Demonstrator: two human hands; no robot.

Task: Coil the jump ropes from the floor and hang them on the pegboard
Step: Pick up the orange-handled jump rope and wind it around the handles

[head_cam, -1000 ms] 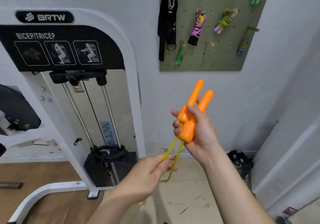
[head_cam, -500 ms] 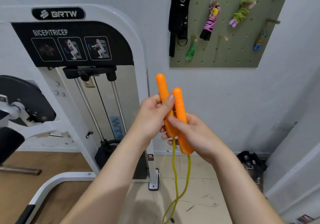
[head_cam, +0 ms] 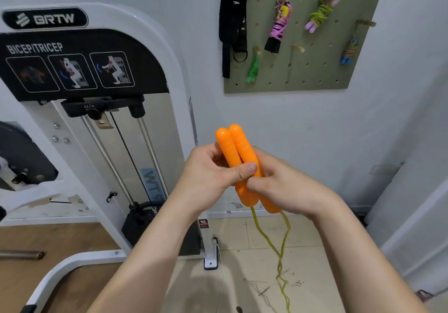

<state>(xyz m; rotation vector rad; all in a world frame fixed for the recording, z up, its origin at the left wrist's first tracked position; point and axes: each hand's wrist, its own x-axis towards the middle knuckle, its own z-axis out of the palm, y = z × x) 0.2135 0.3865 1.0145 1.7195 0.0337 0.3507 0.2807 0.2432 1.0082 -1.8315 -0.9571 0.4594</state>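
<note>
I face a white wall (head_cam: 291, 131) | white BRTW bicep/tricep machine (head_cam: 180, 109) on my left | scuffed tile floor (head_cam: 254, 235) below me, wood flooring (head_cam: 60, 237) beside it

we've got both orange handles (head_cam: 238, 157) squeezed side by side, left hand (head_cam: 213, 174) and right hand (head_cam: 282, 186) gripping them, yellow-green rope (head_cam: 281, 247) dangling to the floor, pegboard (head_cam: 300, 70) up ahead.

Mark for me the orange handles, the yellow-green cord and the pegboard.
orange handles (head_cam: 243, 146): head view, upper shaft of one handle, above the fingers.
yellow-green cord (head_cam: 280, 258): head view, where the two hanging strands come together.
pegboard (head_cam: 303, 75): head view, bare lower part of the board.
</note>
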